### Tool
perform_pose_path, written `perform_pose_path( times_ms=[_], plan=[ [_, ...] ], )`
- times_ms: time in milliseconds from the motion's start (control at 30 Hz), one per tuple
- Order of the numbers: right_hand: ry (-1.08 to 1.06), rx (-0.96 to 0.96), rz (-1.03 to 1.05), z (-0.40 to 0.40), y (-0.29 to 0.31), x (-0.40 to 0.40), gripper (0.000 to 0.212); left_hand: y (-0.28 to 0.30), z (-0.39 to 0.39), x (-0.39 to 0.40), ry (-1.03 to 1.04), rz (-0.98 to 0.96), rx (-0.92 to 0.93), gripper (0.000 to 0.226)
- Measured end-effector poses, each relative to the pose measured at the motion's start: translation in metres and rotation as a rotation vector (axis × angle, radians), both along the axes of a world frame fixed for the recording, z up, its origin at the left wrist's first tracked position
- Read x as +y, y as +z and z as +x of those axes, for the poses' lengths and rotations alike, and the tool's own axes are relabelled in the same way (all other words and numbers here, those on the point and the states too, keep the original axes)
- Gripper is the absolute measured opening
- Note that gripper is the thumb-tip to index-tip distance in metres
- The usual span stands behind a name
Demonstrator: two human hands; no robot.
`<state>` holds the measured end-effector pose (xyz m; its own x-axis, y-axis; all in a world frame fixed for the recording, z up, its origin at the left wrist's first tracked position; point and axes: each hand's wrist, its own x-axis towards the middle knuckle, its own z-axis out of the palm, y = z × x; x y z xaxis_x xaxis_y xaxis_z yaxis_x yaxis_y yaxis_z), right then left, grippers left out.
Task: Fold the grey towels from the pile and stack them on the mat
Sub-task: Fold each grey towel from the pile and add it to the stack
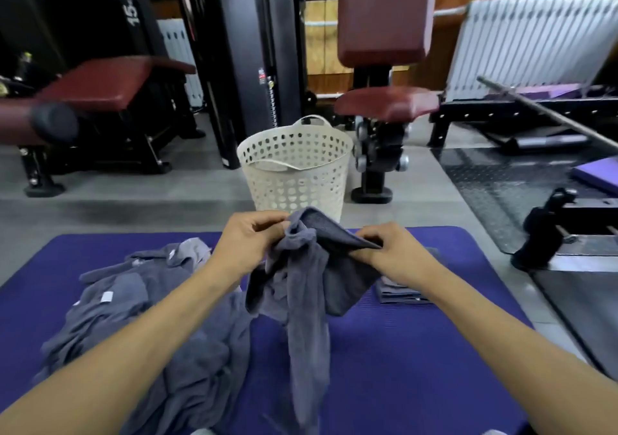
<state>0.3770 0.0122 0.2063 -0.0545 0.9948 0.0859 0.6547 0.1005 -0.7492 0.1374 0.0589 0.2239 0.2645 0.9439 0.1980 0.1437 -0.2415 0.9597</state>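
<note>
A crumpled grey towel hangs in the air over the purple mat. My left hand pinches its upper edge on the left, and my right hand pinches the edge on the right. A long twisted part of the towel dangles down toward me. The pile of unfolded grey towels lies on the left half of the mat, partly under my left forearm. A small stack of folded grey towels sits on the mat at the right, partly hidden behind the held towel and my right wrist.
A white perforated basket stands on the floor just beyond the mat's far edge. Gym machines with dark red pads stand behind it and at the left. A black metal platform and a black weight bracket lie to the right.
</note>
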Motion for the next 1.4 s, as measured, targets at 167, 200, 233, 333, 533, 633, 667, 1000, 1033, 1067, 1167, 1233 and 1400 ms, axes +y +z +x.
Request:
perform_pose_path(
  times_ms=[167,200,233,333,533,633,667,1000,1033,1067,1167,1233,1400],
  plan=[
    [-0.131,0.242,0.057,0.053,0.022,-0.043,0.015,0.013,0.054,-0.011,-0.067,-0.112,-0.131,0.017],
    [-0.157,0.258,0.078,0.059,0.022,-0.048,0.016,0.014,0.064,-0.014,-0.064,-0.128,-0.115,0.017],
    [-0.186,0.246,0.096,0.065,0.02,-0.052,0.016,0.012,0.074,-0.017,-0.051,-0.142,-0.098,0.015],
    [-0.281,0.12,0.097,0.077,0.005,-0.059,0.017,0.003,0.093,-0.023,0.02,-0.21,-0.093,0.013],
    [-0.368,-0.019,0.084,0.071,-0.022,-0.063,0.028,-0.006,0.109,-0.015,0.178,-0.302,-0.095,0.004],
    [-0.339,0.076,0.089,0.053,-0.025,-0.056,0.023,-0.007,0.107,-0.012,0.209,-0.357,-0.143,0.003],
    [-0.307,0.104,0.041,0.046,-0.027,-0.054,0.026,-0.006,0.104,-0.013,0.202,-0.374,-0.158,0.004],
    [-0.02,0.094,-0.28,0.013,-0.058,-0.028,0.011,0.0,0.053,-0.035,0.015,-0.476,-0.175,0.01],
    [-0.004,0.113,-0.289,0.012,-0.056,-0.026,0.016,-0.003,0.046,-0.034,0.022,-0.48,-0.159,0.013],
    [0.009,0.158,-0.301,0.012,-0.054,-0.025,0.017,-0.005,0.04,-0.034,0.033,-0.484,-0.143,0.016],
    [0.014,0.258,-0.259,0.008,-0.049,-0.022,0.01,-0.009,0.026,-0.034,0.069,-0.513,-0.114,0.02],
    [0.031,0.296,-0.227,0.003,-0.045,-0.023,0.007,-0.011,0.021,-0.037,0.056,-0.519,-0.113,0.015],
    [0.1,0.441,-0.161,-0.027,-0.036,-0.026,0.017,-0.013,0.015,-0.037,0.001,-0.491,-0.058,0.01]
  ],
)
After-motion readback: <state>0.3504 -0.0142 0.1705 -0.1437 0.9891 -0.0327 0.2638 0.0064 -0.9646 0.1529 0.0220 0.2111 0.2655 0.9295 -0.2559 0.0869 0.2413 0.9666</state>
